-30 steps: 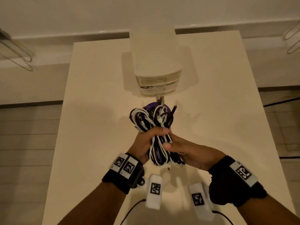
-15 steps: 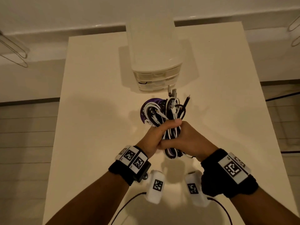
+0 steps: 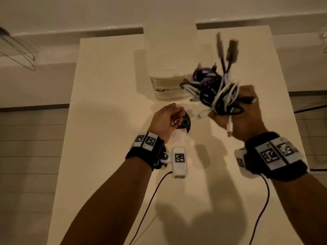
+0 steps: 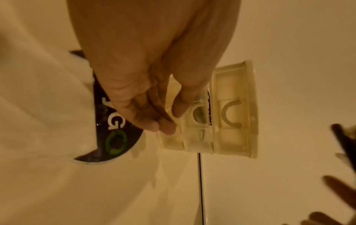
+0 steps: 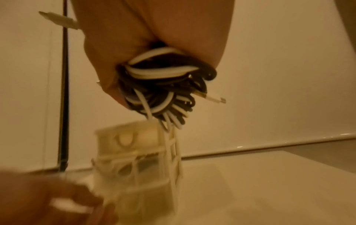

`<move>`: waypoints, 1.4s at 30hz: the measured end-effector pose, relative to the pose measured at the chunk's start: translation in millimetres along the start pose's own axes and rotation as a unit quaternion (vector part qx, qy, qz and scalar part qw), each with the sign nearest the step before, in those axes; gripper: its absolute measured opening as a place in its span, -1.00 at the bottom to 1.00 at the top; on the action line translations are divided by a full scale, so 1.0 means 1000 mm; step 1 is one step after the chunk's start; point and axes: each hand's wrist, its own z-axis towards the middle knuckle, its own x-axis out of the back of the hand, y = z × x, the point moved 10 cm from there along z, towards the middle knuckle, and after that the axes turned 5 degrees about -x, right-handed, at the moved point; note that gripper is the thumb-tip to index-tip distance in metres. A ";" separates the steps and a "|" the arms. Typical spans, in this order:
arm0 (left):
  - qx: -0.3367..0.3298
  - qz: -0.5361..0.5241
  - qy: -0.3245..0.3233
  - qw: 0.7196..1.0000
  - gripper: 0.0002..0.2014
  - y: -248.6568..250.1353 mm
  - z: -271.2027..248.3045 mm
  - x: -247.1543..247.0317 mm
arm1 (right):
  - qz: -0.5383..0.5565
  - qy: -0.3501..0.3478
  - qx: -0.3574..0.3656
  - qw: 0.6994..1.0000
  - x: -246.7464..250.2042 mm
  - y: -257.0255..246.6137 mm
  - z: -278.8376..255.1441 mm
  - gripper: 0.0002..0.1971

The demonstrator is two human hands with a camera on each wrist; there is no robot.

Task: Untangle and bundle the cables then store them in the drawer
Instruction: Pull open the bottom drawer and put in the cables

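Note:
A bundle of white, black and purple cables (image 3: 217, 91) is gripped in my right hand (image 3: 237, 106), raised to the right of the drawer unit, with plugs sticking up and one white plug dangling. In the right wrist view the cables (image 5: 159, 86) bulge out of the right hand (image 5: 154, 33). The small translucent drawer unit (image 3: 166, 84) stands mid-table with its drawers closed. My left hand (image 3: 168, 117) hovers low in front of it, fingers relaxed and holding nothing. In the left wrist view its fingertips (image 4: 163, 126) point at the drawer unit (image 4: 231, 118).
A dark round sticker with a green logo (image 3: 184, 123) lies on the white table (image 3: 106, 156) beside the left hand. Black wrist-camera leads (image 3: 150, 200) trail over the near edge. Thin wire frames (image 3: 19, 50) stand on the floor at the far left.
The left hand let go of the bundle and dropped towards the table in front of the drawers. The right hand carried the bundle up and to the right.

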 end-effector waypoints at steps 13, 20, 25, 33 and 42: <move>0.028 -0.110 0.019 0.993 -0.86 -0.004 0.017 -0.019 | -0.108 -0.078 0.086 0.987 -0.001 -0.053 0.074 -0.31; 0.014 -0.127 0.072 0.989 -0.86 -0.012 0.021 -0.012 | -0.124 -0.105 0.025 0.986 -0.030 -0.031 0.068 -0.36; -0.061 -0.036 0.143 0.987 -0.87 -0.002 0.021 0.000 | -0.155 -0.069 0.006 0.986 -0.032 -0.034 0.073 -0.46; -0.130 0.008 0.167 0.977 -0.93 -0.004 0.023 0.007 | -0.155 -0.045 -0.017 0.987 -0.031 -0.032 0.075 -0.55; -0.098 0.004 0.231 0.968 -0.91 -0.007 0.024 0.015 | -0.147 -0.074 -0.033 0.986 -0.033 -0.032 0.075 -0.52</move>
